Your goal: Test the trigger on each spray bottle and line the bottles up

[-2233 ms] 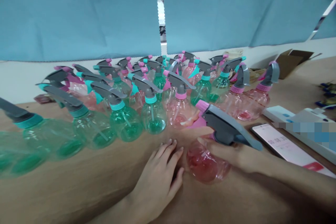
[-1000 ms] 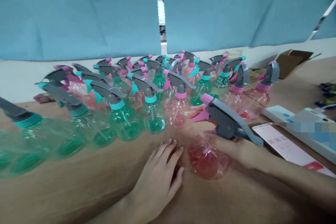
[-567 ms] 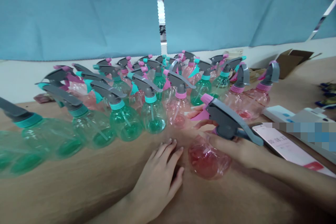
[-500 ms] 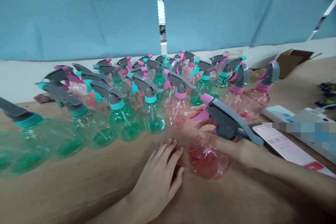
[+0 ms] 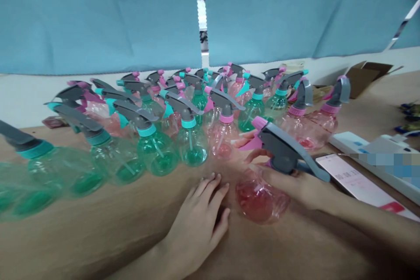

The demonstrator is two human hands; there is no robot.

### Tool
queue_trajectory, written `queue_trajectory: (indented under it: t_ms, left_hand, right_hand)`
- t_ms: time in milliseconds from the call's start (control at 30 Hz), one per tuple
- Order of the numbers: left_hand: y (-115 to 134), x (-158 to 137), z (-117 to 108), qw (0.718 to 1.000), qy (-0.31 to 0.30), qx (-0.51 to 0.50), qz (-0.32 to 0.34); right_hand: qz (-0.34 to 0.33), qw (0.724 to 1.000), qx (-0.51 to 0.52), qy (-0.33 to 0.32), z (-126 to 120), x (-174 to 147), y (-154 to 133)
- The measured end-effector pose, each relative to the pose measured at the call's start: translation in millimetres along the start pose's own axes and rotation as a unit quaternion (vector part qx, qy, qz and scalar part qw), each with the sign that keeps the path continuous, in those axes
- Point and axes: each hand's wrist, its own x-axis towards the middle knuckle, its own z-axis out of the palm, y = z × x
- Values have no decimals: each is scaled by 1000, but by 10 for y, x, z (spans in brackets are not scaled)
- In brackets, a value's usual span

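Since the earliest frame, the pink bottle [image 5: 259, 201] and right hand [image 5: 295, 186] had shifted slightly farther from the wearer; this hand was wrapped round the bottle's neck, with fingers by the trigger [image 5: 253, 143]. The left hand [image 5: 197, 218], holding nothing, rested just beside it on the table [image 5: 131, 223]. Handling the trigger appeared in hand, a further squeeze calling for a steady neck, with room nearside, bounded beyond by bottle rows [image 5: 159, 153] and rightward by the phone [image 5: 348, 179].
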Motion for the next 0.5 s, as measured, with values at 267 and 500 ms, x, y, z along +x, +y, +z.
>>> queue_trajectory:
  t_ms: [267,500]
  left_hand:
    - [-4,4,-3,1000,-5,0,-2]
    - [-6,-4,-5,1000,4,-4,1]
  right_hand:
    - [3,1000,-9,-15,-9,15,-24]
    - [19,999,-37,-10,5,10,-10]
